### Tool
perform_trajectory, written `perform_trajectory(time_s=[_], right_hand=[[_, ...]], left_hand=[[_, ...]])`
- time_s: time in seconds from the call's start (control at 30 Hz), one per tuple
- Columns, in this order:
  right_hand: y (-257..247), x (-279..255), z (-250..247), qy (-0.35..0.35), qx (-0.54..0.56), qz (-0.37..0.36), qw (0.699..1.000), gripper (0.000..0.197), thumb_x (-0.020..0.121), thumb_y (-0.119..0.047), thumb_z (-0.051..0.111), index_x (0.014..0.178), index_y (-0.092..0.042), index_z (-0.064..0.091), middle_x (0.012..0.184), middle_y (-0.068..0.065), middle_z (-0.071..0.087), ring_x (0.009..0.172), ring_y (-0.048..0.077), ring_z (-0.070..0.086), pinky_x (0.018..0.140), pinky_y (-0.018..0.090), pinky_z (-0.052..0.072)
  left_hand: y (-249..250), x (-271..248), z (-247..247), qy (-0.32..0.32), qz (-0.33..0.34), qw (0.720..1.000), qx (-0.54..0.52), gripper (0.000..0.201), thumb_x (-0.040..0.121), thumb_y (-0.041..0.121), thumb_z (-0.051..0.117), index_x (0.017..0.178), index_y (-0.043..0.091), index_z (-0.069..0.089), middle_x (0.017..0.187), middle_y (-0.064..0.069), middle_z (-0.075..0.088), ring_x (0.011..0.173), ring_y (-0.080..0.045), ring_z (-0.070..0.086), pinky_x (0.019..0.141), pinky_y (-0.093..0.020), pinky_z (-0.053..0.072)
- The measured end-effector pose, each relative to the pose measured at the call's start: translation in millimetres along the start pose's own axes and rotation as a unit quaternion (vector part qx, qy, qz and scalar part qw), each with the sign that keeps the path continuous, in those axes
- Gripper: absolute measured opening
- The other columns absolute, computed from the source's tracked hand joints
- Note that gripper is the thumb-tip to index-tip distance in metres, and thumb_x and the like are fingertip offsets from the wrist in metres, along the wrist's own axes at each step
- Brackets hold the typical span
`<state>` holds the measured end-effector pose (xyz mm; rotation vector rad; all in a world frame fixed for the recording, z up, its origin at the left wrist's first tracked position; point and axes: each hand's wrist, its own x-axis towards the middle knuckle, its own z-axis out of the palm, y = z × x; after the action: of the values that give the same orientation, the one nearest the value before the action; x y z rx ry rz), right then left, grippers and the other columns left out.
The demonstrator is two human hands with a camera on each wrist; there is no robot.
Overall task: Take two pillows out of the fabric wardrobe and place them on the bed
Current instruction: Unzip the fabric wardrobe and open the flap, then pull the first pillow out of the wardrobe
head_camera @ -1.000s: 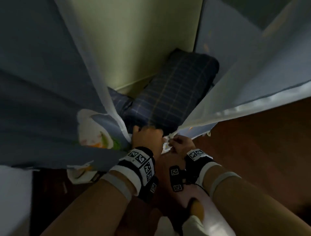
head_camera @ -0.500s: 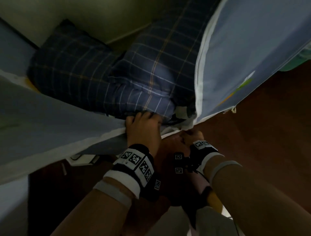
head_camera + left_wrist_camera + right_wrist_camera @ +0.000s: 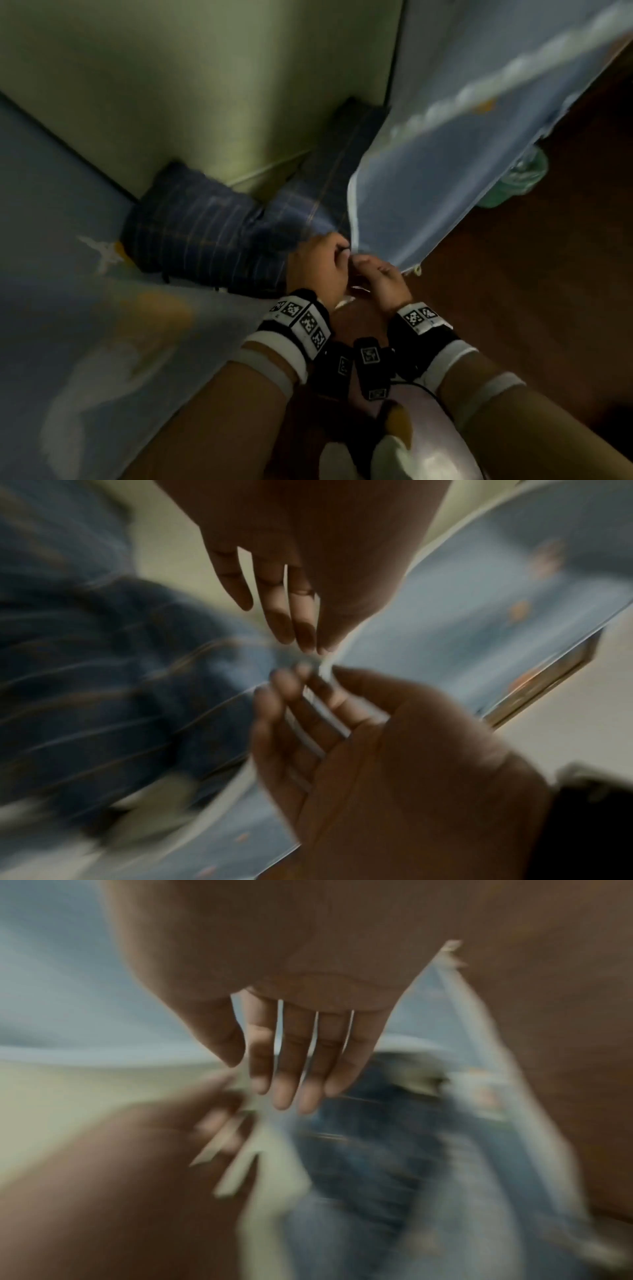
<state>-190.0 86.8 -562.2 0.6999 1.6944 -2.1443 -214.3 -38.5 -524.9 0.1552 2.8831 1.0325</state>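
Fabric wardrobe [image 3: 85,308], pale blue, stands open at its base with its right flap [image 3: 428,164] pulled aside. Inside it lie two dark plaid pillows [image 3: 205,233], against its greenish back wall [image 3: 205,85]. At the wardrobe's opening, the left hand [image 3: 320,263] and right hand [image 3: 383,279] meet, both grips released, fingers straight, touching the flap's white edge.

I count two plaid pillows [image 3: 202,229] in the wardrobe, the second [image 3: 329,178] partly behind a flap. Two blue fabric door flaps hang open, one left [image 3: 68,308], one right [image 3: 462,137]. Two hands: my left hand [image 3: 317,265] and right hand [image 3: 385,281].
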Motion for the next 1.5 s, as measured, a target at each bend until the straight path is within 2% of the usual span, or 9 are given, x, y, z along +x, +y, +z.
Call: perform_trajectory(time_s=[0.13, 0.3, 0.47, 0.67, 0.9, 1.1, 1.23, 1.33, 1.5], right_hand=[[-111, -31, 2, -0.022, -0.014, -0.098, 0.995, 0.031, 0.103, -0.008, 0.052, 0.128, 0.005, 0.065, 0.124, 0.033, 0.069, 0.114, 0.046, 0.068, 0.108, 0.055, 0.051], [-189, -45, 1, -0.061, -0.064, -0.149, 0.985, 0.051, 0.1, -0.006, 0.057, 0.147, -0.027, 0.054, 0.145, 0.002, 0.062, 0.135, 0.027, 0.057, 0.112, 0.048, 0.046], [-208, -23, -55, 0.078, -0.055, -0.143, 0.985, 0.082, 0.094, -0.007, 0.065, 0.16, -0.039, 0.027, 0.165, -0.004, 0.037, 0.15, 0.026, 0.037, 0.115, 0.047, 0.036], [-188, 10, -121, 0.237, -0.117, -0.04, 0.964, 0.078, 0.097, -0.028, 0.064, 0.162, -0.025, 0.021, 0.168, 0.013, 0.028, 0.15, 0.038, 0.034, 0.119, 0.042, 0.034], [-149, 51, -98, 0.206, -0.118, 0.031, 0.971, 0.069, 0.099, -0.019, 0.063, 0.157, -0.016, 0.026, 0.156, 0.009, 0.042, 0.14, 0.027, 0.045, 0.098, 0.028, 0.038], [-96, 84, -57, 0.185, -0.121, 0.099, 0.97, 0.059, 0.098, -0.007, 0.063, 0.151, -0.004, 0.037, 0.139, 0.006, 0.051, 0.13, 0.029, 0.052, 0.099, 0.028, 0.039], [-65, 104, -29, 0.207, -0.075, 0.142, 0.965, 0.066, 0.095, -0.031, 0.07, 0.15, -0.013, 0.041, 0.129, 0.005, 0.054, 0.125, 0.039, 0.057, 0.098, 0.041, 0.05], [-58, 114, -11, 0.222, -0.042, 0.171, 0.959, 0.071, 0.08, -0.059, 0.076, 0.139, -0.036, 0.045, 0.127, 0.0, 0.054, 0.113, 0.034, 0.059, 0.084, 0.046, 0.06], [-36, 137, -2, 0.257, -0.076, 0.156, 0.951, 0.145, 0.022, -0.091, 0.076, 0.142, -0.015, 0.05, 0.135, 0.009, 0.064, 0.12, 0.032, 0.065, 0.101, 0.05, 0.057]], left_hand=[[60, 33, -59, 0.029, 0.028, 0.997, -0.06, 0.014, 0.091, 0.02, 0.059, 0.102, 0.026, 0.065, 0.106, -0.003, 0.073, 0.099, -0.026, 0.069, 0.087, -0.042, 0.057], [102, 71, -101, 0.051, 0.047, 0.993, -0.097, 0.023, 0.091, 0.014, 0.061, 0.112, 0.022, 0.061, 0.104, -0.005, 0.071, 0.097, -0.027, 0.068, 0.089, -0.043, 0.057], [105, 102, -96, -0.011, 0.05, 0.998, -0.047, 0.023, 0.092, 0.015, 0.063, 0.114, 0.019, 0.064, 0.106, -0.006, 0.071, 0.096, -0.024, 0.068, 0.088, -0.031, 0.051], [81, 132, -63, -0.086, 0.005, 0.996, -0.004, 0.015, 0.093, 0.015, 0.063, 0.105, 0.025, 0.062, 0.104, -0.001, 0.069, 0.101, -0.025, 0.068, 0.094, -0.04, 0.055], [28, 166, -38, -0.122, -0.074, 0.99, 0.018, 0.029, 0.091, 0.017, 0.069, 0.119, 0.011, 0.062, 0.12, -0.017, 0.066, 0.109, -0.035, 0.065, 0.091, -0.037, 0.051], [-33, 209, -27, -0.163, -0.156, 0.974, 0.021, 0.08, 0.078, 0.047, 0.08, 0.144, 0.018, 0.044, 0.15, -0.018, 0.045, 0.132, -0.04, 0.051, 0.111, -0.048, 0.044], [-68, 236, -20, -0.218, -0.228, 0.949, 0.022, 0.125, 0.059, 0.076, 0.077, 0.158, 0.026, 0.018, 0.163, -0.015, 0.03, 0.144, -0.042, 0.04, 0.117, -0.055, 0.038], [-93, 253, -12, -0.235, -0.276, 0.932, -0.018, 0.15, 0.04, 0.086, 0.077, 0.16, 0.023, 0.011, 0.166, -0.012, 0.028, 0.147, -0.039, 0.037, 0.121, -0.055, 0.033], [-114, 255, 0, -0.24, -0.279, 0.92, -0.137, 0.134, 0.053, 0.056, 0.093, 0.157, 0.012, 0.022, 0.16, -0.011, 0.039, 0.143, -0.031, 0.045, 0.122, -0.049, 0.032]])
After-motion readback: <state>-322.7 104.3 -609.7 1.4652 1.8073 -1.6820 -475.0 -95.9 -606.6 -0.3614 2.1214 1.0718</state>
